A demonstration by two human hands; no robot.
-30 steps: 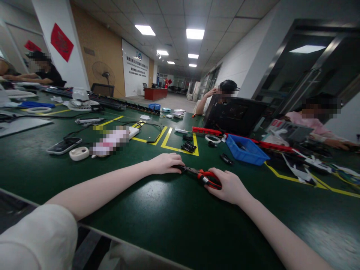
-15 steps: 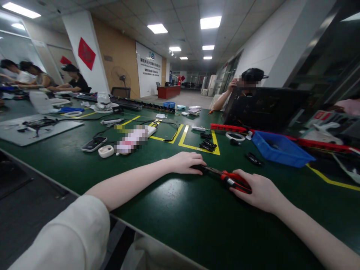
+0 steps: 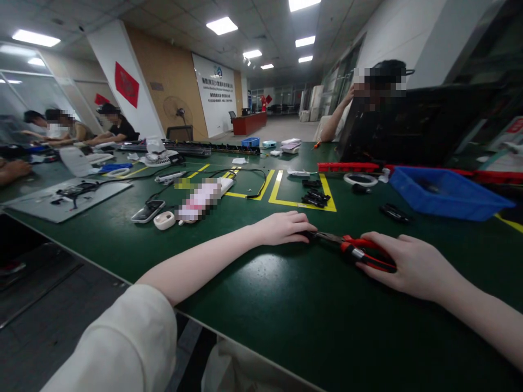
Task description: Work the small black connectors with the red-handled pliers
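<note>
My right hand is wrapped round the red handles of a pair of pliers that lies low over the green table. The metal jaws point left, towards my left hand. That hand rests palm down on the table with its fingers curled together at the jaw tips. Whatever small part it pinches there is hidden under the fingers.
A blue bin stands at the right, with small black parts inside a yellow-taped square behind my hands. A phone and a white case lie to the left. Other people sit around the table.
My head has turned left, so the hands and pliers sit further right in view. Both hands keep the same hold on the table.
</note>
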